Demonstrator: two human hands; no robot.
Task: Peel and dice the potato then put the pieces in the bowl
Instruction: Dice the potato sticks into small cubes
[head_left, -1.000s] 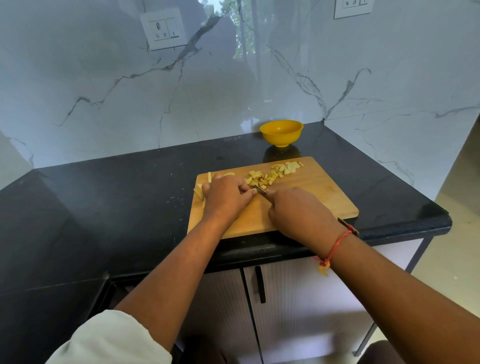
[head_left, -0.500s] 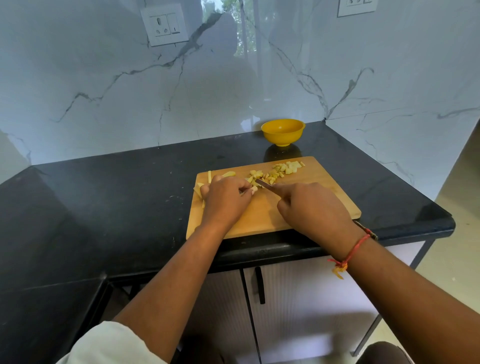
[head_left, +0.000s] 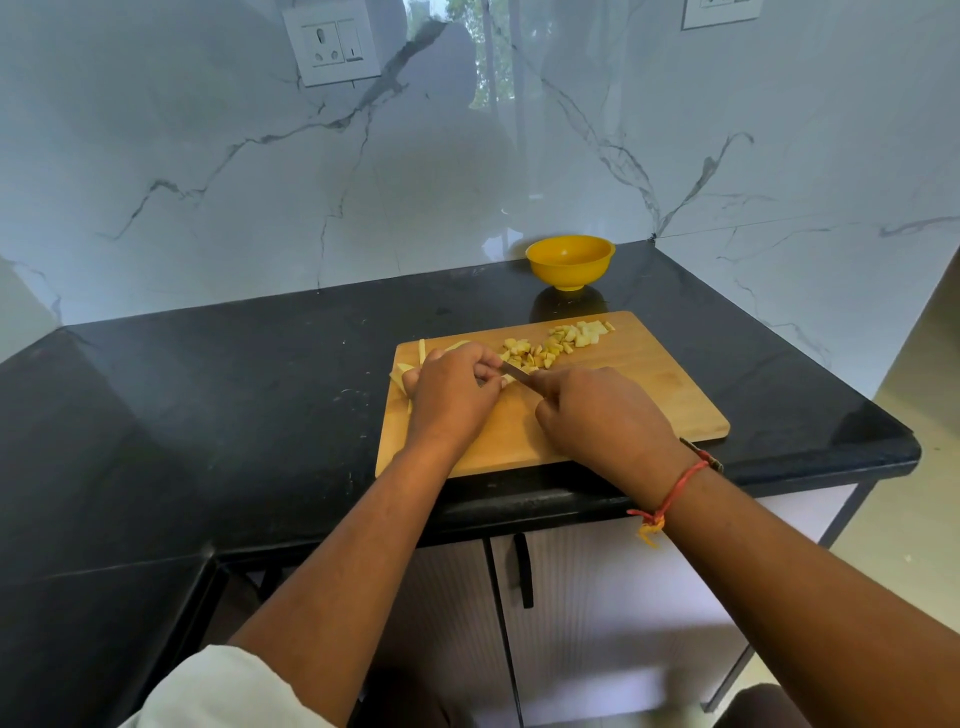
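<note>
A wooden cutting board (head_left: 644, 395) lies on the black counter. Diced potato pieces (head_left: 558, 345) are scattered along its far edge. My left hand (head_left: 454, 392) curls over uncut potato strips (head_left: 410, 366) at the board's left end, hiding most of them. My right hand (head_left: 602, 421) grips a knife (head_left: 517, 374); only a short length of blade shows, its tip close against my left fingers. The handle is hidden in my fist. An empty yellow bowl (head_left: 570, 261) stands behind the board near the wall.
The black counter (head_left: 234, 415) runs left and wraps round a corner; its front edge is just below the board. A marble wall with sockets (head_left: 332, 44) rises behind. Cabinet doors with a black handle (head_left: 522, 569) are below.
My right hand with the knife has shifted slightly left, toward my left hand; the blade now sits against my left fingers. The view has drifted a little.
</note>
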